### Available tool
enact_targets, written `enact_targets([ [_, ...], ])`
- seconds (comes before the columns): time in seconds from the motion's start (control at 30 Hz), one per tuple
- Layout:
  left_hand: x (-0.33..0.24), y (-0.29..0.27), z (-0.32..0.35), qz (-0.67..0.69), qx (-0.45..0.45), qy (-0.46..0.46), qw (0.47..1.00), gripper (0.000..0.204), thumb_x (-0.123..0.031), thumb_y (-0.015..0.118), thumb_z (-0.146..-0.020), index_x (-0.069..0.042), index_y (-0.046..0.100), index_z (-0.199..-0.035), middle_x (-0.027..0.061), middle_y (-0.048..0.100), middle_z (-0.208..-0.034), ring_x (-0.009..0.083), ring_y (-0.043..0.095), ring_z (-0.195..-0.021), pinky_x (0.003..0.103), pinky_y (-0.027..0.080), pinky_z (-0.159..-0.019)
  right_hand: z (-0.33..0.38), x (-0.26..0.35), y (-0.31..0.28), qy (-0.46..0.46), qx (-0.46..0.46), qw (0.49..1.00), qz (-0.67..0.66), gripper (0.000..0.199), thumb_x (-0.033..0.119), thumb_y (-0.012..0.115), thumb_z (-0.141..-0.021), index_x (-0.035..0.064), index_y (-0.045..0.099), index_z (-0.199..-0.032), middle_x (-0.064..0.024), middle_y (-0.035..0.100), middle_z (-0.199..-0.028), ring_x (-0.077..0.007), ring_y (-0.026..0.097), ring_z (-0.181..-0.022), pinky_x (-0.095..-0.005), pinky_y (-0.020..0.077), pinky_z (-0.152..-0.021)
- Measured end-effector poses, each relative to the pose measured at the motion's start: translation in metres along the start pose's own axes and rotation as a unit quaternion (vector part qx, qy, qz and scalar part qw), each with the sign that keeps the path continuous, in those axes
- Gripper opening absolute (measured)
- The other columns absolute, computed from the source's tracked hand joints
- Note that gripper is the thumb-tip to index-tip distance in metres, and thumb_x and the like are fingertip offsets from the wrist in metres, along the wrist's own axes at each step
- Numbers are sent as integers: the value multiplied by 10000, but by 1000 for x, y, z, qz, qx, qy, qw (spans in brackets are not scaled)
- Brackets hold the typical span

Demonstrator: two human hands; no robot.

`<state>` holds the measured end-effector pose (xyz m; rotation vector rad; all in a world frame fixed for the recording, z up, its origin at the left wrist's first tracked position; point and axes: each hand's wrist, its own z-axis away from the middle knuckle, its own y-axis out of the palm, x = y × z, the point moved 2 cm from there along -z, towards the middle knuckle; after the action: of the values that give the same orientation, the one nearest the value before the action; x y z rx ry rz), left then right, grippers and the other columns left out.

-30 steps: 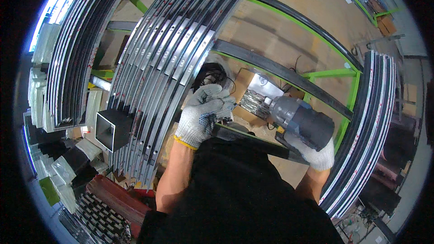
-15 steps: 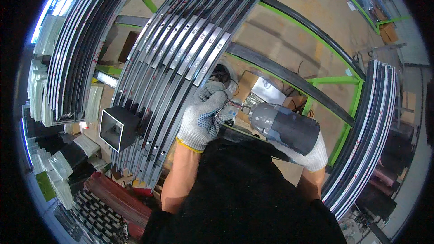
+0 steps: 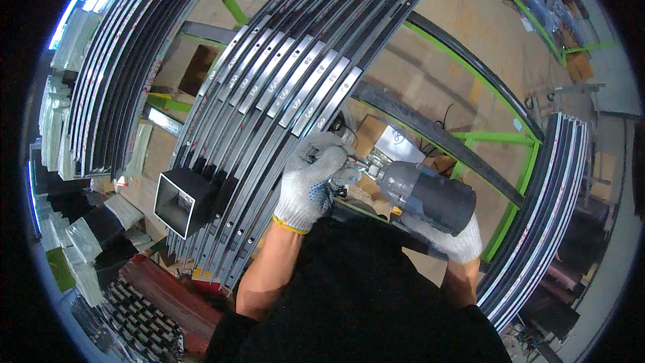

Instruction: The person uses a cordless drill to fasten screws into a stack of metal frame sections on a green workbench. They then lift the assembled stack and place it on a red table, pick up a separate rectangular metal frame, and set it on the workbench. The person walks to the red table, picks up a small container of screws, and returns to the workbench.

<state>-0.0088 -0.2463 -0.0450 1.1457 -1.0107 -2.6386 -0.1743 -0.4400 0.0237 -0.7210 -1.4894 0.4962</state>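
My right hand (image 3: 458, 238), in a white knit glove, is wrapped around the handle of a grey and black power driver (image 3: 430, 195). The driver lies level, its nose pointing left. My left hand (image 3: 306, 178), in a matching glove with blue grip dots and a yellow cuff, is closed just ahead of that nose, around the driver's bit end. Whatever sits between its fingers is too small to name. Right beside the left hand runs a row of long dark metal profiles (image 3: 254, 154), with bright silver plates (image 3: 321, 99) set along them.
A black square tube (image 3: 195, 195) stands on the left of the profiles. More profiles are stacked at the far left (image 3: 107, 87) and right (image 3: 544, 208). A green-edged rack frame (image 3: 531, 168) spans the right. Beyond the driver sits an open cardboard box (image 3: 368, 133).
The view has shifted slightly, so the profiles appear further right and lower. My left fingers are nearer the driver's nose. Both hands stay closed.
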Motion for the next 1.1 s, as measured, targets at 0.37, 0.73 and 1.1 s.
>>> enact_targets([
  [0.37,-75,7,-52,-438,10,232,869,260,-142,617,-1025,-11,703,-1232,-18,624,-751,54,559,-614,250,450,-570,-138,22,-35,87,3,996,-25,426,140,789,-769,64,719,-1183,-193,738,-1169,-375,705,-1086,-399,552,-990],
  [0.73,-104,-11,-119,-292,-44,64,953,531,-119,621,-973,2,531,-1482,21,598,-781,95,557,-576,270,454,-454,-318,72,-42,6,199,940,278,267,137,667,-733,-68,727,-894,-293,692,-824,-430,691,-760,-476,571,-723],
  [1.1,-100,-19,-135,-266,-43,-18,963,333,-162,640,-970,4,653,-1259,68,661,-726,135,609,-547,290,500,-502,-344,32,-5,-37,170,931,320,291,138,684,-728,-30,751,-957,-285,725,-891,-442,719,-870,-468,586,-818],
])
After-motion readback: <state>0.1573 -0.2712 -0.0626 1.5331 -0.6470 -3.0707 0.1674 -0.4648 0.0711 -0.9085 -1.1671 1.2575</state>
